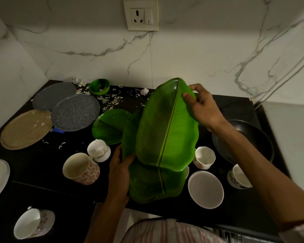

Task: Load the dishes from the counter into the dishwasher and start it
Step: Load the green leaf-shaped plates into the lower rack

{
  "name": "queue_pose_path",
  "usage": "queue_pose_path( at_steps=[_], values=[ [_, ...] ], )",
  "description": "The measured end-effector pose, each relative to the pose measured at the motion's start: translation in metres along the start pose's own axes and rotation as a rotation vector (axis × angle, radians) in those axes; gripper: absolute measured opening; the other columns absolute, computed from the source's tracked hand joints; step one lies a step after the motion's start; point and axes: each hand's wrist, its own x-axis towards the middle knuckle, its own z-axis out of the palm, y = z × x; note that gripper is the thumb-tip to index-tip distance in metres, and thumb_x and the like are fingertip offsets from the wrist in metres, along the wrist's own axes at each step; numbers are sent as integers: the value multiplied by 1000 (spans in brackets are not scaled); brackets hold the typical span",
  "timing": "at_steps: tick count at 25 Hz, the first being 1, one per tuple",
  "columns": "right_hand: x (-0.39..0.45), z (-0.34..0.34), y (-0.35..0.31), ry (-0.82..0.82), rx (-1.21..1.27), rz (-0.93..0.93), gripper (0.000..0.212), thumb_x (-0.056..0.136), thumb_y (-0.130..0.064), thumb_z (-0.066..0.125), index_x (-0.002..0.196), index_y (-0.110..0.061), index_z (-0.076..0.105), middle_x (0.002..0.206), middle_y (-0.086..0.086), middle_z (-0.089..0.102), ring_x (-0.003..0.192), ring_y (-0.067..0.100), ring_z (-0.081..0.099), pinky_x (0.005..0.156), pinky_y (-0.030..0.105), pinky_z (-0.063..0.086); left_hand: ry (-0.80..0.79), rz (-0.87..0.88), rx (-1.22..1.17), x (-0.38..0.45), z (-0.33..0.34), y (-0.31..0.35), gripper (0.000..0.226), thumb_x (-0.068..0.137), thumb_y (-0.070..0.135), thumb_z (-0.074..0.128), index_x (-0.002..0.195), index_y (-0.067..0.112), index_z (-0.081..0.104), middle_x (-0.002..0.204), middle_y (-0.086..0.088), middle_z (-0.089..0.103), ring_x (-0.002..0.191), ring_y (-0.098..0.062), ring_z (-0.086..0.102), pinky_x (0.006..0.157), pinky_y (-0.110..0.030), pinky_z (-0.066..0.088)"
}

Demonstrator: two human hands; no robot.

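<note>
Hands: my left hand [119,174] and right hand [203,109] pinch stacked leaf-shaped green plates [165,130] at opposite ends. Risk, I judge: tilted stack slipping apart onto the cups [204,157] below on the surface [42,165].

Green leaf-shaped plastic plate [165,127], veined with a paler midrib; two grey speckled round plates [75,112]; white mug with red floral print [81,170]; black stone worktop [42,162]; white grey-veined marble wall [182,55].
</note>
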Motion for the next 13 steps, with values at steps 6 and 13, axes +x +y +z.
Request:
queue_pose_path(
  at_steps=[6, 13],
  values=[
    [-8, 3, -8, -103, -106, -44, 3, 99, -18, 55, 98, -16, 57, 81, 23, 63, 64, 21, 54, 55, 29, 45, -42, 19, -10, -8, 7, 2, 39, 92, 6, 55, 127, 24, 60, 110, 4, 72, 97, -15, 70, 73, -28, 54],
    [-18, -9, -3, -129, -221, -31, 15, 99, -26, 54, 108, -13, 57, 75, 31, 57, 55, 22, 46, 52, 28, 38, -58, 32, 45, -12, 19, 1, 30, 98, 25, 52, 128, 26, 59, 117, 8, 67, 103, -8, 64, 75, -26, 49]
  ],
)
